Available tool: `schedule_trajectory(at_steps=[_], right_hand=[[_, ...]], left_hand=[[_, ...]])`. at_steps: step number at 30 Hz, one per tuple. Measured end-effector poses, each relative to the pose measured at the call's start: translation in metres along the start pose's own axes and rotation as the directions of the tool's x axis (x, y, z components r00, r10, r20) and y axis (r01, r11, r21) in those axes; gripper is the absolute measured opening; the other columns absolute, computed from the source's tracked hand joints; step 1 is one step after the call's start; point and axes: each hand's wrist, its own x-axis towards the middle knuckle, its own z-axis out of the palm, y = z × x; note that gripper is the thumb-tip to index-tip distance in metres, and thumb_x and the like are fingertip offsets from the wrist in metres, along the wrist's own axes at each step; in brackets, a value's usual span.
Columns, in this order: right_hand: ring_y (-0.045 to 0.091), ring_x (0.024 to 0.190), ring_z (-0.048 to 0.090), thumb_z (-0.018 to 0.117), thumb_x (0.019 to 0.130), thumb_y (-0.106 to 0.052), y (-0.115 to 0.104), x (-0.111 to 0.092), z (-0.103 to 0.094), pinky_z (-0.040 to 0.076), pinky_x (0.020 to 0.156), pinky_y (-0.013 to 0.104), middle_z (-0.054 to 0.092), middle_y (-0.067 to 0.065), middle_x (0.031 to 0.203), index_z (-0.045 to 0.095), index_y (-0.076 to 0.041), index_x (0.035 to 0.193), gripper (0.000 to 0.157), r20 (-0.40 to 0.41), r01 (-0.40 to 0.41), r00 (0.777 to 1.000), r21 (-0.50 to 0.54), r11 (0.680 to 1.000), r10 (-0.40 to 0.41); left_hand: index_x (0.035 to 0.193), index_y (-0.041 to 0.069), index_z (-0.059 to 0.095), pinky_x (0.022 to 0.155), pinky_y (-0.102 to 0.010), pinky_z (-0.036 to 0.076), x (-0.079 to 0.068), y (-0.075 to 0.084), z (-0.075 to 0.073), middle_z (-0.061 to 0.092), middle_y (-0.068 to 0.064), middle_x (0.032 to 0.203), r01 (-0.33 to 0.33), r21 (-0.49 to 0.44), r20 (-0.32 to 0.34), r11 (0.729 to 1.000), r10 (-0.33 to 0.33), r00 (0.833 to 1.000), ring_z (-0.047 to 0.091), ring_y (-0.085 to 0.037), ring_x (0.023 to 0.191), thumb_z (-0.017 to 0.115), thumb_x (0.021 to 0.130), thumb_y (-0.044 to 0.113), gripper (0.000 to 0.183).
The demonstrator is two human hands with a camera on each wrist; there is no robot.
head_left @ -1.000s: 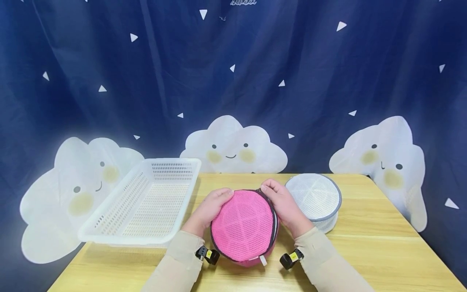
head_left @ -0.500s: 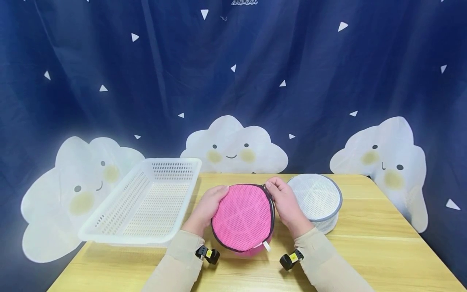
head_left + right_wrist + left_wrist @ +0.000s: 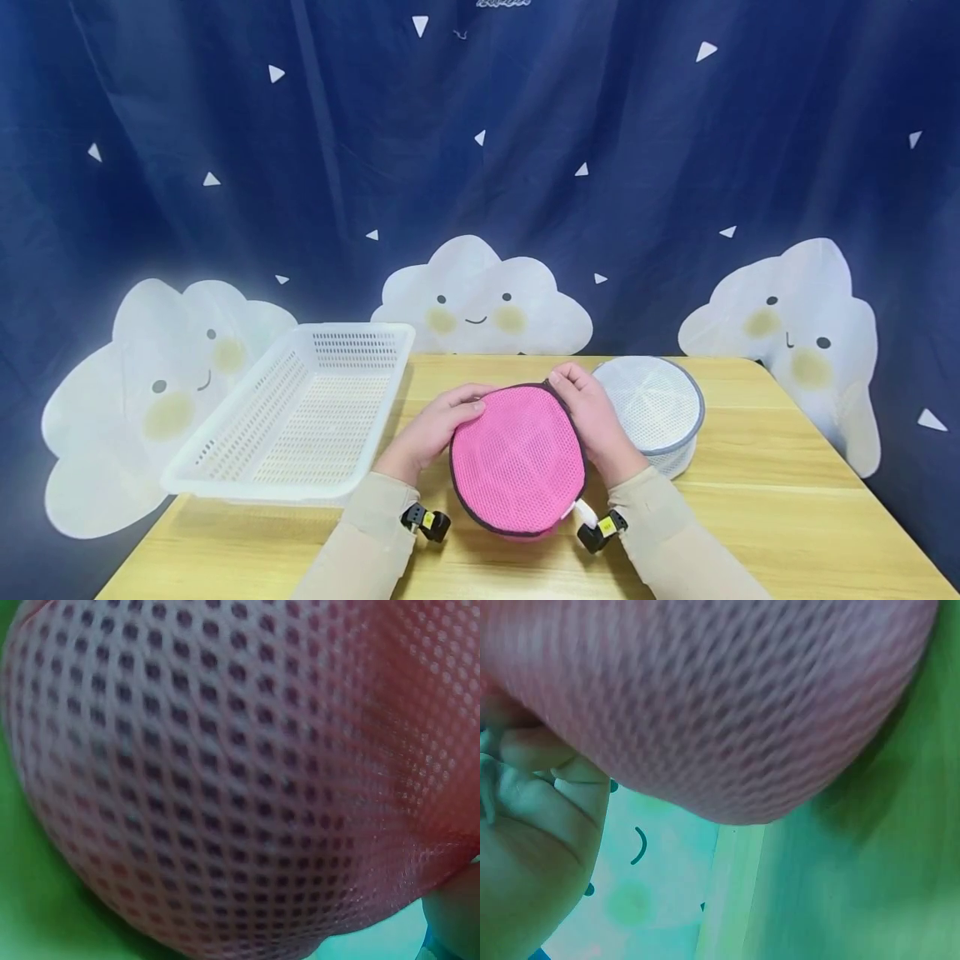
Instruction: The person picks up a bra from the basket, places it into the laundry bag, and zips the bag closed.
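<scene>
A round pink mesh laundry bag with a black zipped rim and a white tag at its lower right is held up between both hands in the head view. My left hand grips its upper left edge, thumb on the top face. At the upper right rim, my right hand pinches the edge by the zip. Pink mesh fills much of the left wrist view, with the left hand beside it. Bulging mesh covers most of the right wrist view; whatever is inside cannot be made out.
Left of the hands stands a white perforated plastic basket. Just behind my right hand sits a round white mesh laundry bag with grey trim. Both are on the wooden table, in front of a dark blue curtain.
The pink laundry bag has turned counter-clockwise, its white tag swinging up and to the right. It has also shifted slightly right. Both hands keep their hold; the basket and white bag stay put.
</scene>
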Motion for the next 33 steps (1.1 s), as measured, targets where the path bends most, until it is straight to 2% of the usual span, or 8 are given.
schedule_trajectory(at_steps=[3,6,8,12,16,20,25,33], right_hand=[[0.016,0.081,0.052,0.055,0.105,-0.02,0.0,-0.002,0.002,0.045,0.069,0.028,0.056,0.003,0.088,0.057,-0.001,0.096,0.022,0.06,0.017,0.998,-0.065,0.998,-0.013],[0.016,0.079,0.052,0.055,0.105,-0.019,0.0,-0.005,0.005,0.045,0.068,0.028,0.057,0.003,0.087,0.058,0.002,0.099,0.022,0.118,0.037,0.993,-0.101,0.994,-0.025],[0.016,0.079,0.053,0.054,0.106,-0.018,0.002,-0.006,0.008,0.045,0.068,0.028,0.058,0.003,0.087,0.058,0.003,0.099,0.023,0.143,0.039,0.989,-0.112,0.993,-0.023],[0.017,0.077,0.053,0.054,0.106,-0.018,0.007,-0.007,0.013,0.045,0.066,0.028,0.057,0.006,0.088,0.058,0.003,0.099,0.022,0.199,0.019,0.98,-0.113,0.993,0.004],[0.018,0.079,0.053,0.054,0.106,-0.021,0.009,-0.008,0.016,0.047,0.066,0.028,0.057,0.007,0.091,0.059,0.0,0.099,0.023,0.279,0.022,0.96,-0.128,0.991,0.015],[0.019,0.083,0.057,0.056,0.105,-0.021,0.009,-0.01,0.015,0.05,0.069,0.028,0.062,0.009,0.096,0.064,0.0,0.102,0.023,0.337,0.045,0.941,-0.133,0.99,0.003],[0.02,0.095,0.061,0.056,0.105,-0.017,0.008,-0.009,0.013,0.053,0.077,0.03,0.067,0.01,0.103,0.068,0.0,0.106,0.021,0.374,0.058,0.927,-0.134,0.989,-0.003],[0.02,0.088,0.058,0.055,0.105,-0.016,0.006,-0.009,0.016,0.05,0.072,0.029,0.064,0.006,0.097,0.062,0.006,0.1,0.024,0.334,0.06,0.943,-0.145,0.988,-0.008]], left_hand=[[0.12,-0.002,0.064,0.077,-0.03,0.053,-0.001,0.0,0.001,0.066,-0.007,0.106,-0.047,0.008,0.007,0.999,0.047,0.999,0.063,-0.017,0.086,0.056,0.102,0.012,0.024],[0.104,-0.001,0.062,0.074,-0.029,0.05,-0.002,0.002,0.003,0.063,-0.005,0.096,-0.074,0.026,0.028,0.997,0.073,0.997,0.059,-0.017,0.084,0.059,0.099,0.013,0.014],[0.1,0.001,0.06,0.073,-0.029,0.049,-0.002,0.003,0.005,0.061,-0.004,0.093,-0.073,0.037,0.049,0.997,0.071,0.996,0.058,-0.017,0.082,0.061,0.099,0.013,0.012],[0.113,0.002,0.06,0.073,-0.03,0.052,-0.002,0.003,0.008,0.062,-0.006,0.095,-0.044,0.059,0.09,0.997,0.039,0.995,0.061,-0.019,0.083,0.061,0.1,0.014,0.019],[0.129,0.008,0.064,0.084,-0.033,0.052,-0.002,0.0,0.009,0.066,-0.007,0.11,-0.037,0.147,0.113,0.988,0.02,0.993,0.062,-0.02,0.096,0.062,0.101,0.018,0.03],[0.125,0.011,0.069,0.096,-0.036,0.045,0.001,-0.003,0.008,0.068,-0.003,0.12,-0.056,0.203,0.107,0.977,0.035,0.994,0.06,-0.02,0.11,0.063,0.101,0.021,0.028],[0.118,0.013,0.073,0.098,-0.039,0.043,0.002,-0.004,0.008,0.07,-0.002,0.114,-0.049,0.212,0.069,0.976,0.035,0.997,0.06,-0.021,0.11,0.063,0.1,0.024,0.023],[0.116,0.01,0.073,0.088,-0.035,0.048,0.002,-0.002,0.006,0.07,-0.005,0.109,-0.041,0.178,0.07,0.983,0.029,0.997,0.062,-0.021,0.098,0.06,0.102,0.027,0.025]])
